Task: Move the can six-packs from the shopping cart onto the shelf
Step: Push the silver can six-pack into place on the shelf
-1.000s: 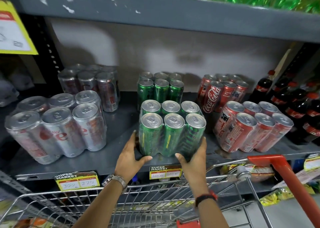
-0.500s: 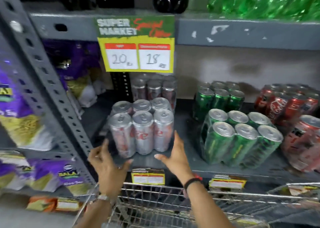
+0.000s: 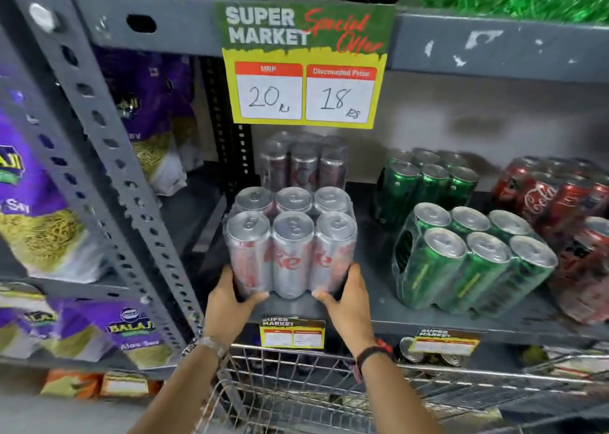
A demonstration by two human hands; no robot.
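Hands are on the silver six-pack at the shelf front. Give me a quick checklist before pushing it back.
1. Both hands on pack: left hand and right hand flank the silver six-pack: ok.
2. Pack upright on the shelf: ok.
3. Room behind: the rear silver pack stands close: not ok.
4. Gap to the green six-pack: ok.
5. Wrap intact: cannot tell.

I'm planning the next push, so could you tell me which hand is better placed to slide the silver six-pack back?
Neither clearly: the left hand and right hand grip opposite front corners of the silver six-pack evenly, so push with both.
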